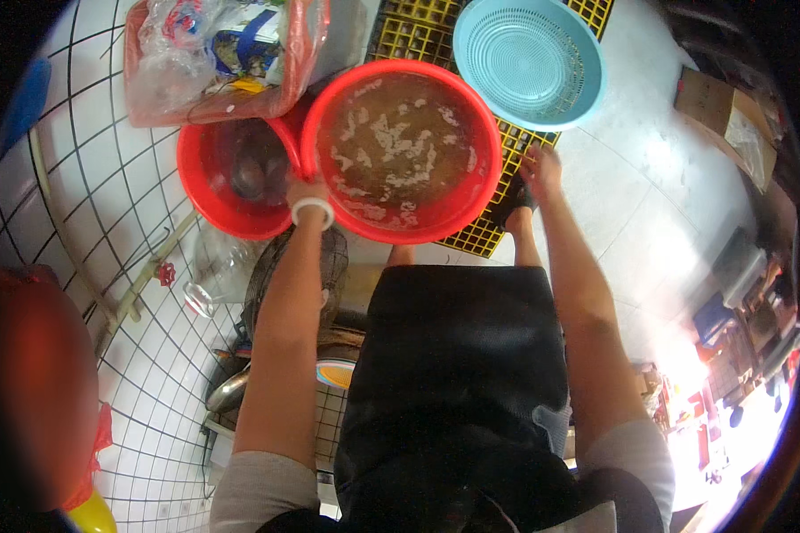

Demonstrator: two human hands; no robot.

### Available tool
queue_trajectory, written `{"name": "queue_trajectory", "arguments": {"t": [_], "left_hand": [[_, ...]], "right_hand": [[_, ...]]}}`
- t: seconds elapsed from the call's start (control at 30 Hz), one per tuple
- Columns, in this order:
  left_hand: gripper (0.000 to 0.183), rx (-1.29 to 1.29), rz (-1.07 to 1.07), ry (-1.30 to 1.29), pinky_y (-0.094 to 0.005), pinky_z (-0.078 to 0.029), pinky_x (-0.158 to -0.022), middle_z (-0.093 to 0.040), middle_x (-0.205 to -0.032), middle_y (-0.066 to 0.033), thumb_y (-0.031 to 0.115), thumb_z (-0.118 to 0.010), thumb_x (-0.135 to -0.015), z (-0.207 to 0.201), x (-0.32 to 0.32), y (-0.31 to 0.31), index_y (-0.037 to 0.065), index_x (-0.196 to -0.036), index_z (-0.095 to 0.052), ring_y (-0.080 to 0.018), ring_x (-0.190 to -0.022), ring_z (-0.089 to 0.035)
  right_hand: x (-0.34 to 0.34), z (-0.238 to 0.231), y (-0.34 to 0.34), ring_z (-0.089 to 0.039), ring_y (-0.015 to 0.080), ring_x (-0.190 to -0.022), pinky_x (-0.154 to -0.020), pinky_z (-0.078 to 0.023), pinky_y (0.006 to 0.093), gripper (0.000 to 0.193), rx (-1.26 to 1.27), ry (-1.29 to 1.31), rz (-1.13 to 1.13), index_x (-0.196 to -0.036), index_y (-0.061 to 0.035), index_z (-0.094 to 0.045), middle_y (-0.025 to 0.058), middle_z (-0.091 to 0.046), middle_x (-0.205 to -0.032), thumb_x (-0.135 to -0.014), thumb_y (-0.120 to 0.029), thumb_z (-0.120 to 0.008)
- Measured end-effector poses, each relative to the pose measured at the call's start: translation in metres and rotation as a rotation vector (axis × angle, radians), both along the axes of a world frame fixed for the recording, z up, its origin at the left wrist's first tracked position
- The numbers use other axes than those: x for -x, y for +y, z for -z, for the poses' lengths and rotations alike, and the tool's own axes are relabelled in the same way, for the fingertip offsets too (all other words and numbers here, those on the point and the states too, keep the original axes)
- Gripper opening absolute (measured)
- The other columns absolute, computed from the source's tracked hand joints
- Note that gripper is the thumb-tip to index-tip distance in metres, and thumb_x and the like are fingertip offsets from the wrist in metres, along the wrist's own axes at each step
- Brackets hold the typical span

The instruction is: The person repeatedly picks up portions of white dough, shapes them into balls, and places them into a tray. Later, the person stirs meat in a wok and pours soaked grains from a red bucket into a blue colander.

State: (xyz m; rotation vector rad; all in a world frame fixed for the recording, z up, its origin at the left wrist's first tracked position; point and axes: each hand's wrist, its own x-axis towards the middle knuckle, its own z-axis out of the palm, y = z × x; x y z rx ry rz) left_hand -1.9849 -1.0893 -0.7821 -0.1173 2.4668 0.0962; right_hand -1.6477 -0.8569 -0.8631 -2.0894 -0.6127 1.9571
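My left hand (308,189), with a white bangle (313,212) on its wrist, is closed at the rims where two red basins meet. It appears to grip the large red basin (400,236), though its fingertips are hard to see. Murky brown water (391,142) with patches of pale foam fills that basin. The smaller red basin (206,213) to the left has some dark, rounded things in water, too unclear to name. Off to the right of the large basin, my right hand (540,166) hangs with its fingers loosely apart and nothing in them.
A light blue colander (529,67) rests at the far right on yellow grating (507,186). A pinkish bin (231,111) full of plastic packaging stands behind the small basin. Near the tiled wall are a clear plastic jar (206,284) and a pipe with a red valve handle (164,274).
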Motion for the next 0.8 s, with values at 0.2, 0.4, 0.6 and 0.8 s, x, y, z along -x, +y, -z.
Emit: {"name": "queue_trajectory", "arguments": {"t": [0.2,0.4,0.6,0.8], "left_hand": [[0.075,0.141,0.038,0.129,-0.0466,-0.044,-0.073,-0.055,-0.095,-0.0275,0.022,-0.055,-0.080,0.008,-0.035,-0.013,0.013,-0.134,-0.004,-0.0404,-0.085,-0.056],[0.063,0.090,-0.103,-0.009,-0.0464,-0.043,-0.076,-0.054,-0.098,-0.0288,0.022,-0.048,-0.085,0.022,-0.074,-0.038,0.007,-0.131,-0.009,-0.0412,-0.090,-0.053],[0.052,-0.132,-0.829,-0.134,-0.0446,-0.041,-0.082,-0.043,-0.120,-0.0245,0.024,-0.048,-0.084,0.040,-0.185,-0.064,0.011,-0.128,-0.024,-0.0356,-0.104,-0.048],[0.046,-0.574,-1.606,-0.351,-0.0372,-0.046,-0.086,-0.042,-0.122,-0.0154,0.030,-0.038,-0.089,0.058,-0.286,-0.025,0.005,-0.127,-0.029,-0.0278,-0.116,-0.039]], "right_hand": [[0.040,-0.037,-0.150,-0.057,0.0288,-0.083,-0.064,-0.047,0.0339,0.063,-0.315,-0.197,-0.357,-0.128,-0.0048,-0.017,0.0194,-0.055,-0.101,-0.079,-0.013,-0.056],[0.027,-0.025,-0.141,-0.055,0.0432,-0.078,-0.064,-0.046,0.0439,0.061,-0.472,-0.276,-0.796,-0.122,0.0035,-0.010,0.0281,-0.055,-0.085,-0.075,-0.005,-0.049],[0.056,-0.037,-0.032,-0.054,0.0475,-0.074,-0.064,-0.043,0.0528,0.046,-0.487,-0.221,-1.284,-0.111,0.0022,-0.018,0.0325,-0.055,-0.074,-0.078,-0.011,-0.046],[0.147,-0.052,0.038,-0.056,0.0402,-0.089,-0.076,-0.043,0.0473,0.057,-0.449,-0.219,-1.897,-0.124,-0.0075,-0.015,0.0290,-0.055,-0.093,-0.077,-0.006,-0.046]]}}
